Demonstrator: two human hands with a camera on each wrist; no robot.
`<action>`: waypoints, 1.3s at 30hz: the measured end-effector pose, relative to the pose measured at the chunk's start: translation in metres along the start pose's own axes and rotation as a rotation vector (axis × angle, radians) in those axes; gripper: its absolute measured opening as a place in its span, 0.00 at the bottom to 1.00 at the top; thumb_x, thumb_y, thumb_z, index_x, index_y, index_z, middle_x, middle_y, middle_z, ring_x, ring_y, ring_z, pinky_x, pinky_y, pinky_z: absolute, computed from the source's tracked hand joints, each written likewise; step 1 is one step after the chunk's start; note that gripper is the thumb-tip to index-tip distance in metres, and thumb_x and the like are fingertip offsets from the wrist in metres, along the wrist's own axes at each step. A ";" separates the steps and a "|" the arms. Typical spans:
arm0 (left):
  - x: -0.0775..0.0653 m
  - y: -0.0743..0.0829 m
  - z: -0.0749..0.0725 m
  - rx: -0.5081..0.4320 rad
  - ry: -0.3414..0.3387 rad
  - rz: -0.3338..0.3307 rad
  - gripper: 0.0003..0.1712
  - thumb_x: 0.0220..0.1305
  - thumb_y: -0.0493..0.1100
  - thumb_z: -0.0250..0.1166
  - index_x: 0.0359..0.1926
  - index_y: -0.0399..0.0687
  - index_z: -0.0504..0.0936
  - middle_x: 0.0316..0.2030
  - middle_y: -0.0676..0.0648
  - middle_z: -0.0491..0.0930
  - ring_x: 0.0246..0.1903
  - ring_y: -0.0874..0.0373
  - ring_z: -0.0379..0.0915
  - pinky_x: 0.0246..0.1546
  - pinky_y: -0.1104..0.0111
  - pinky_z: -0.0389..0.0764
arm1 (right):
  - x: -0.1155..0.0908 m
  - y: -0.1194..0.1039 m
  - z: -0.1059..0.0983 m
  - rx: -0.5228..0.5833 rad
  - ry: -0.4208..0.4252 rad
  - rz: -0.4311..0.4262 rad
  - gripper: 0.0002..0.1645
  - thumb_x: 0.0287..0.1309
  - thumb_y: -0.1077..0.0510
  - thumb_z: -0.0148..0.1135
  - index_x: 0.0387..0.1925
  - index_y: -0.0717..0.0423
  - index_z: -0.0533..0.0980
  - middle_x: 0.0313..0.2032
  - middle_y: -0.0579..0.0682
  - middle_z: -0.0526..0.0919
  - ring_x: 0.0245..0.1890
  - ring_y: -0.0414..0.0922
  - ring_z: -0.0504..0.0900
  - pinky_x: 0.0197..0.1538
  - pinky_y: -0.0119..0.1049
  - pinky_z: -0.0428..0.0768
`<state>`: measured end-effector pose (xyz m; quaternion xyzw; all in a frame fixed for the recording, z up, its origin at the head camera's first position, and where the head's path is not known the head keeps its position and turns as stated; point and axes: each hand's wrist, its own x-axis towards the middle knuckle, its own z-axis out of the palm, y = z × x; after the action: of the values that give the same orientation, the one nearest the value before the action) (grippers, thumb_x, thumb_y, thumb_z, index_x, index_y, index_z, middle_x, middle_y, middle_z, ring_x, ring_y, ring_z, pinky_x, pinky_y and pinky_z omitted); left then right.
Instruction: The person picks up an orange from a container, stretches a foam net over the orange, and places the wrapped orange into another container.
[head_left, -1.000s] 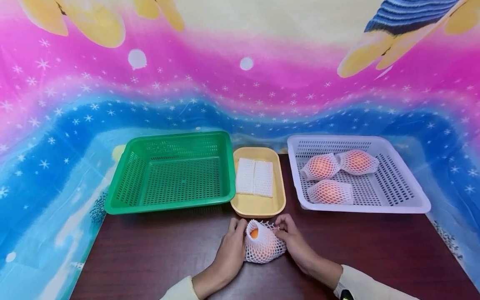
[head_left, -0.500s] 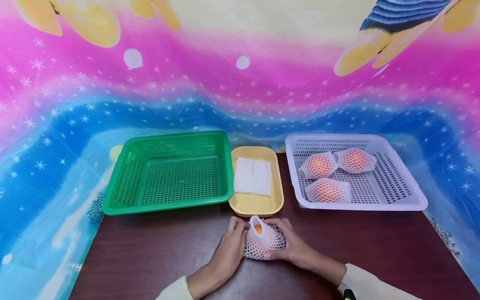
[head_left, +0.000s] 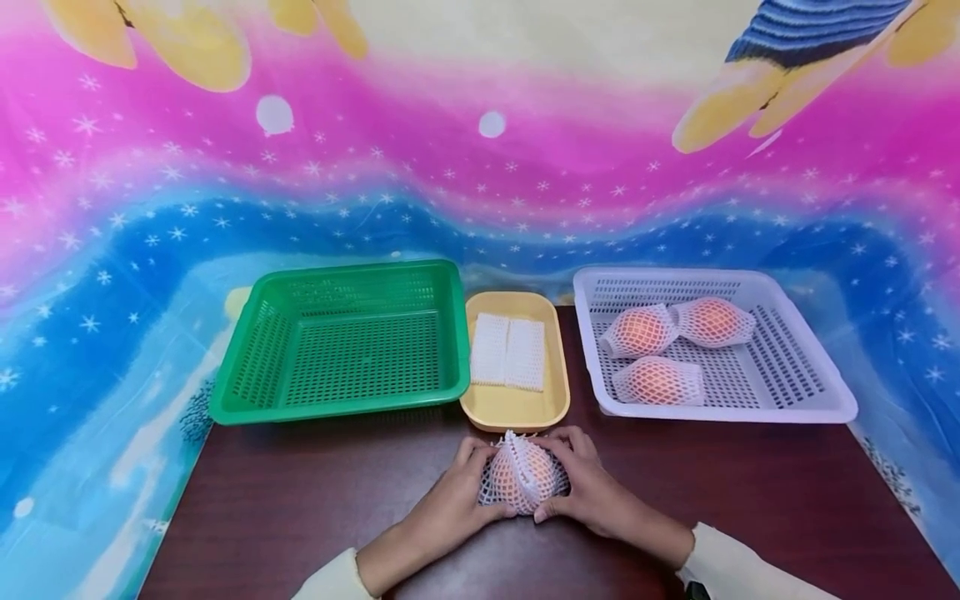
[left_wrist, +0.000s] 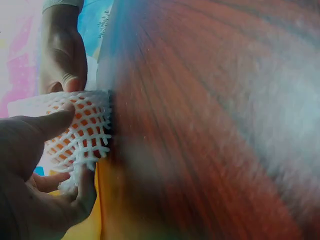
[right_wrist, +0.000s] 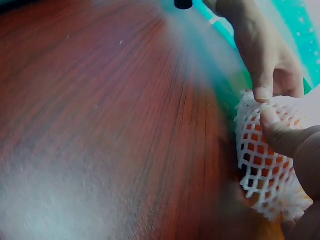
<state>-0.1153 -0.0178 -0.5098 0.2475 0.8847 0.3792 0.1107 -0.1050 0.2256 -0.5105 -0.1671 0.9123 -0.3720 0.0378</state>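
An orange in a white foam net sleeve stands on the dark wooden table, just in front of the yellow tray. My left hand grips it from the left, thumb low on the front and fingers near the top. On the other side my right hand holds it the same way. The sleeve's upper edge is pinched together, so the fruit shows only through the mesh. In the right wrist view both thumbs press on the net close to each other.
A green basket stands at the back left. Beside it, the yellow tray bears two flat foam net sleeves. At the back right, a pale lilac basket holds three netted oranges. A printed cloth hangs behind.
The sleeve's round opening, which showed bare orange, has narrowed into a closed fold. My right hand has moved from the sleeve's edge to around the fruit, and my left thumb has come forward.
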 end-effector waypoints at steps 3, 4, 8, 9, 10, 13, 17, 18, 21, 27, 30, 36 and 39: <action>0.002 0.000 0.000 0.106 0.029 0.011 0.43 0.53 0.56 0.80 0.65 0.44 0.75 0.57 0.51 0.68 0.53 0.57 0.76 0.52 0.62 0.82 | 0.000 0.000 -0.001 -0.160 0.065 -0.073 0.58 0.23 0.38 0.85 0.63 0.51 0.78 0.57 0.52 0.71 0.56 0.48 0.66 0.57 0.47 0.69; 0.002 0.001 0.000 0.147 0.043 0.024 0.43 0.51 0.57 0.80 0.64 0.44 0.75 0.56 0.51 0.69 0.52 0.57 0.75 0.51 0.61 0.81 | 0.000 0.000 -0.001 -0.194 0.081 -0.096 0.58 0.22 0.38 0.84 0.63 0.52 0.79 0.56 0.51 0.72 0.55 0.47 0.66 0.56 0.46 0.69; 0.004 0.001 0.000 0.255 0.095 0.073 0.44 0.44 0.58 0.83 0.60 0.45 0.78 0.54 0.51 0.70 0.53 0.57 0.69 0.53 0.58 0.78 | -0.001 -0.002 -0.001 -0.218 0.083 -0.131 0.58 0.25 0.39 0.84 0.64 0.57 0.77 0.53 0.47 0.75 0.53 0.44 0.69 0.54 0.42 0.77; 0.004 0.001 0.001 0.264 0.101 0.084 0.44 0.43 0.58 0.84 0.59 0.44 0.79 0.54 0.51 0.71 0.53 0.57 0.68 0.54 0.58 0.77 | -0.001 -0.003 0.000 -0.200 0.070 -0.127 0.58 0.27 0.40 0.84 0.64 0.59 0.76 0.52 0.46 0.76 0.53 0.44 0.71 0.55 0.42 0.79; 0.005 0.001 0.001 0.264 0.102 0.094 0.43 0.43 0.57 0.84 0.58 0.44 0.78 0.53 0.51 0.71 0.53 0.57 0.68 0.54 0.59 0.78 | -0.001 -0.003 0.000 -0.183 0.054 -0.117 0.58 0.29 0.40 0.84 0.65 0.59 0.75 0.53 0.46 0.77 0.54 0.44 0.74 0.55 0.42 0.80; 0.005 0.000 0.004 0.209 0.091 0.116 0.43 0.44 0.53 0.84 0.59 0.44 0.76 0.53 0.50 0.72 0.53 0.58 0.72 0.56 0.62 0.80 | -0.002 -0.004 0.002 -0.126 0.011 -0.079 0.58 0.33 0.42 0.84 0.67 0.60 0.73 0.56 0.48 0.80 0.55 0.44 0.79 0.58 0.45 0.82; 0.005 -0.002 0.009 0.159 0.075 0.130 0.47 0.48 0.48 0.83 0.66 0.40 0.71 0.56 0.46 0.76 0.56 0.54 0.78 0.59 0.61 0.82 | -0.002 -0.005 0.004 -0.117 -0.004 -0.053 0.61 0.33 0.45 0.85 0.70 0.61 0.69 0.61 0.54 0.80 0.60 0.50 0.81 0.61 0.49 0.81; 0.005 -0.002 0.010 0.162 0.075 0.129 0.49 0.49 0.48 0.83 0.69 0.39 0.69 0.57 0.44 0.77 0.57 0.53 0.78 0.61 0.60 0.81 | -0.002 -0.005 0.004 -0.122 0.000 -0.055 0.62 0.33 0.45 0.85 0.71 0.60 0.68 0.62 0.55 0.80 0.61 0.51 0.80 0.61 0.50 0.81; 0.006 -0.001 0.012 0.197 0.079 0.126 0.56 0.50 0.47 0.82 0.75 0.36 0.63 0.60 0.41 0.77 0.59 0.50 0.78 0.61 0.58 0.81 | -0.003 -0.005 0.006 -0.145 0.020 -0.087 0.65 0.33 0.49 0.86 0.74 0.58 0.64 0.64 0.55 0.78 0.62 0.52 0.79 0.61 0.51 0.81; 0.006 0.002 0.014 0.285 0.094 0.148 0.61 0.49 0.49 0.83 0.77 0.37 0.58 0.63 0.42 0.75 0.60 0.50 0.78 0.57 0.59 0.84 | -0.001 -0.005 0.010 -0.162 0.030 -0.106 0.64 0.32 0.54 0.87 0.73 0.57 0.65 0.63 0.52 0.79 0.61 0.49 0.79 0.60 0.50 0.81; 0.007 0.001 0.015 0.308 0.104 0.157 0.60 0.48 0.49 0.83 0.76 0.36 0.59 0.62 0.42 0.77 0.59 0.50 0.78 0.57 0.59 0.83 | 0.000 -0.004 0.014 -0.141 0.025 -0.054 0.61 0.32 0.54 0.88 0.71 0.57 0.68 0.62 0.51 0.80 0.59 0.48 0.79 0.60 0.48 0.80; 0.011 -0.001 0.014 0.209 0.073 0.137 0.59 0.44 0.47 0.84 0.75 0.40 0.62 0.59 0.46 0.77 0.56 0.54 0.78 0.57 0.60 0.83 | -0.001 -0.001 0.017 -0.121 0.072 -0.057 0.59 0.27 0.53 0.89 0.67 0.57 0.72 0.58 0.47 0.82 0.53 0.42 0.76 0.57 0.42 0.81; 0.010 -0.001 0.008 0.088 0.044 0.137 0.59 0.43 0.49 0.85 0.74 0.45 0.64 0.57 0.50 0.75 0.54 0.58 0.77 0.57 0.61 0.83 | -0.005 0.000 0.015 -0.102 0.083 -0.080 0.59 0.26 0.50 0.90 0.66 0.55 0.72 0.58 0.45 0.82 0.53 0.40 0.76 0.57 0.41 0.81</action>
<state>-0.1212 -0.0082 -0.5161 0.3035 0.8838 0.3520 0.0542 -0.0977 0.2173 -0.5219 -0.1894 0.9235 -0.3328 -0.0237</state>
